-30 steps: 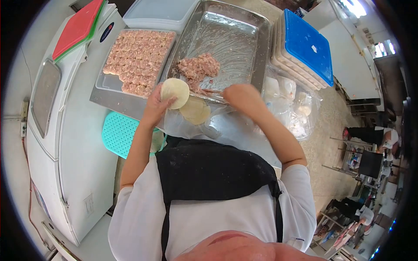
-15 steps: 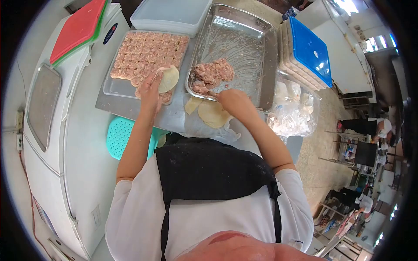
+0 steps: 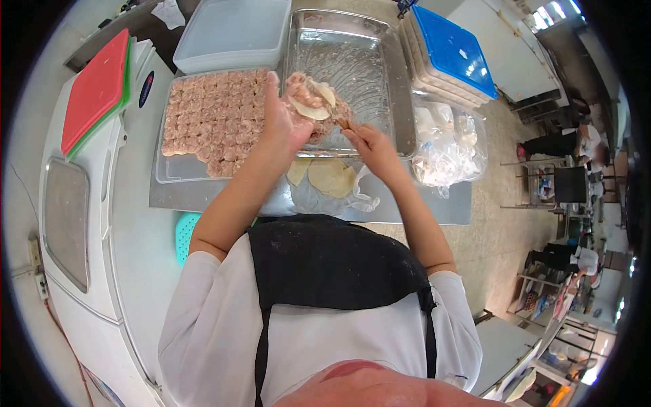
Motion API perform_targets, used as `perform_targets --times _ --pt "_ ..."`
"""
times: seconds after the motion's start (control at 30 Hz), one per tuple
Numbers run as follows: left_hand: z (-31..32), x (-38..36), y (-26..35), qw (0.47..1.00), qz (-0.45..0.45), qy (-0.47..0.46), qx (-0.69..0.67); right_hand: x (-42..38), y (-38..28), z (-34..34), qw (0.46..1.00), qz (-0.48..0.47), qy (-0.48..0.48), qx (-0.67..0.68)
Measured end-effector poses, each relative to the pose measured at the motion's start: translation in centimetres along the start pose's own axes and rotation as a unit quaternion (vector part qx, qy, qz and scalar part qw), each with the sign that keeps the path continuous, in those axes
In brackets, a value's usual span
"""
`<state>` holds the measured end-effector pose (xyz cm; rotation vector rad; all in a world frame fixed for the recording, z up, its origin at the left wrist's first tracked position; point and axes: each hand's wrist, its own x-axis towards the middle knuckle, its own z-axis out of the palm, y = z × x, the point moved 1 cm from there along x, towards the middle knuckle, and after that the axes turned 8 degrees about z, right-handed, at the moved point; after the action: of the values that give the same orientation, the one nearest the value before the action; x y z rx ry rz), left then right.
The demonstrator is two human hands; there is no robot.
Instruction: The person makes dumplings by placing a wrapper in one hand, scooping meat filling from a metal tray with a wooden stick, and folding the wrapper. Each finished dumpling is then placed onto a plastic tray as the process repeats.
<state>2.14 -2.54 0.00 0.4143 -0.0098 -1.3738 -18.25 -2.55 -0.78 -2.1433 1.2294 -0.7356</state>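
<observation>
In my left hand [image 3: 283, 122] lies a round dough wrapper [image 3: 308, 110], cupped on the palm with pink minced meat on it. My right hand [image 3: 369, 144] is closed on the handle of a spreading tool, whose working end is by the wrapper and partly hidden by meat. Both hands are over the near left part of a deep metal tray [image 3: 405, 129], where more minced meat [image 3: 342, 112] sits. Left of my left hand, a clear plastic tray [image 3: 166, 169] carries tight rows of meat-filled dumplings [image 3: 217, 108]. Loose dough wrappers [image 3: 332, 176] rest on the table below the metal tray.
Stacked lidded containers [image 3: 234, 34] stand at the back left, and blue-lidded boxes [image 3: 454, 51] at the right. A plastic bag [image 3: 447, 149] of pale pieces sits beside the metal tray. Left is a white freezer [image 3: 129, 224] with red and green lids [image 3: 98, 88].
My left hand has moved right with the wrapper, from over the dumplings to the metal tray. Meat now lies on the wrapper, and my right hand has lifted the tool up to it.
</observation>
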Motion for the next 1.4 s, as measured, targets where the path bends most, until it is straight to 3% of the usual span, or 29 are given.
perform_targets --times 0.03,0.07,0.1,0.13,0.17,0.2,0.3,0.4,0.53,0.63,0.7,0.73,0.77,0.8,0.93,1.0,1.13,1.2,1.23,1.3,1.33,1.4 --pt "-4.6 3.3 -0.1 0.973 -0.073 -0.181 -0.123 -0.1 -0.9 -1.5 1.0 0.0 0.003 -0.001" --pt "-7.7 5.4 -0.2 0.894 -0.141 -0.352 -0.238 -0.3 -2.7 -4.0 0.992 0.017 -0.037 -0.12" --pt "-8.7 5.8 -0.5 0.88 -0.159 -0.37 -0.253 -0.6 -3.8 -5.4 0.968 0.035 -0.078 -0.235" --pt "-6.7 4.4 -0.8 0.88 -0.16 -0.369 -0.252 -0.8 -4.1 -5.4 0.969 0.036 -0.078 -0.234" --pt "-3.2 2.0 -1.1 0.977 -0.072 -0.159 -0.123 -0.8 -4.5 -5.2 0.977 0.02 -0.05 -0.208" --pt "-0.9 0.4 -1.1 0.998 0.023 0.063 0.015 -0.8 -4.6 -5.2 0.983 0.004 -0.021 -0.182" --pt "1.0 -0.2 -1.3 0.996 0.047 0.067 0.025 0.2 -2.0 -5.6 0.966 -0.028 -0.075 -0.244" --pt "1.5 -0.3 -1.6 0.994 0.062 0.078 0.049 0.0 -5.1 -9.1 0.948 -0.034 -0.07 -0.309" --pt "2.0 0.0 -2.6 0.99 0.098 0.072 0.066 0.4 -2.6 -7.9 0.956 -0.073 -0.102 -0.266" --pt "2.4 -1.0 -2.8 0.994 0.079 0.06 -0.037 1.9 -0.7 -11.0 0.969 -0.151 -0.093 -0.172" --pt "3.6 -2.6 -3.0 0.969 0.097 -0.114 0.196 2.6 0.7 -12.5 0.988 0.0 -0.142 0.06" --pt "3.6 -2.8 -3.0 0.968 0.104 -0.111 0.198 2.9 1.3 -12.9 0.987 -0.005 -0.146 0.063" --pt "3.7 -3.1 -2.8 0.892 0.188 -0.159 0.378 2.9 2.0 -13.1 0.969 0.053 -0.215 0.111" --pt "4.3 -3.5 -2.8 0.774 0.262 -0.197 0.542 2.9 2.4 -13.1 0.94 0.112 -0.283 0.157" --pt "6.1 -4.5 -2.3 0.722 0.244 -0.246 0.599 3.0 2.2 -14.2 0.927 0.056 -0.345 0.139" --pt "5.7 -4.1 -1.5 0.668 0.164 -0.264 0.676 3.0 2.4 -13.4 0.95 -0.032 -0.301 0.074" --pt "5.4 -4.0 -1.6 0.652 0.086 -0.293 0.695 4.6 7.0 -9.0 0.918 -0.018 -0.387 0.086" --pt "4.6 -4.0 -2.0 0.538 0.114 -0.209 0.808 5.6 8.1 -7.9 0.928 -0.105 -0.335 0.124" --pt "3.9 -3.6 -2.2 0.538 0.114 -0.205 0.809 5.8 7.8 -8.2 0.927 -0.107 -0.338 0.125" --pt "2.0 -2.2 -2.1 0.627 0.08 -0.077 0.771 6.6 6.6 -9.5 0.97 -0.127 -0.178 -0.109" --pt "1.6 -1.9 -2.1 0.627 0.084 -0.072 0.771 6.1 6.1 -9.4 0.969 -0.133 -0.18 -0.107" --pt "0.8 -1.7 -2.2 0.641 0.131 -0.06 0.754 4.4 4.7 -8.9 0.979 -0.158 -0.09 -0.092"
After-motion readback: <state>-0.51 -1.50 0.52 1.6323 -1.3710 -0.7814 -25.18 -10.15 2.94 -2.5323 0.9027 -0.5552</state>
